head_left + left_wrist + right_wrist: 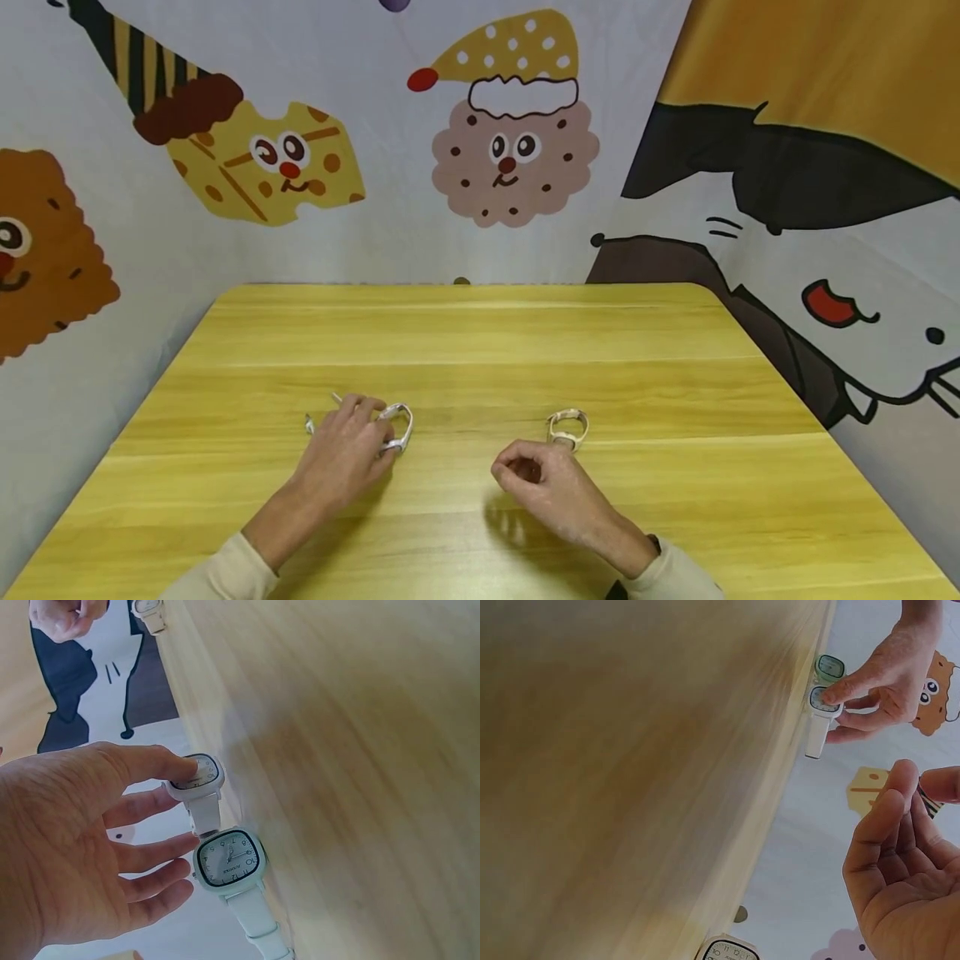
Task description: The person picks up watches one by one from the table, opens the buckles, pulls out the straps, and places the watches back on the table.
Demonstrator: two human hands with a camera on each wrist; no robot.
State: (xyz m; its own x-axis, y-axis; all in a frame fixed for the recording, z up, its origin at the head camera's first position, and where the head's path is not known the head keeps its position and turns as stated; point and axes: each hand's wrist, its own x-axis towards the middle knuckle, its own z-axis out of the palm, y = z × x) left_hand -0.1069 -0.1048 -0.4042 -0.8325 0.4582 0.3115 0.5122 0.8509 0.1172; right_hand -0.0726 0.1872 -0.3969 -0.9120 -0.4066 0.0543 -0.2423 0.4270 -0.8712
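Note:
My left hand point(343, 450) pinches a white wristwatch point(204, 813), the thumb pressing on its face and a finger behind it. Its looped strap shows to the right of the fingers in the head view. Next to it on the table stands a pale green wristwatch point(231, 857), mostly hidden by the left hand in the head view. My right hand point(558, 492) hovers over the table with fingers loosely curled, thumb close to the fingertips and nothing held. Just beyond it a cream wristwatch point(568, 427) stands on its looped strap, partly covered by that hand.
The wood-grain table point(480, 333) reaches back to a white wall cloth point(397, 242) printed with cartoon food figures. More printed cloth point(885, 267) hangs along the right side.

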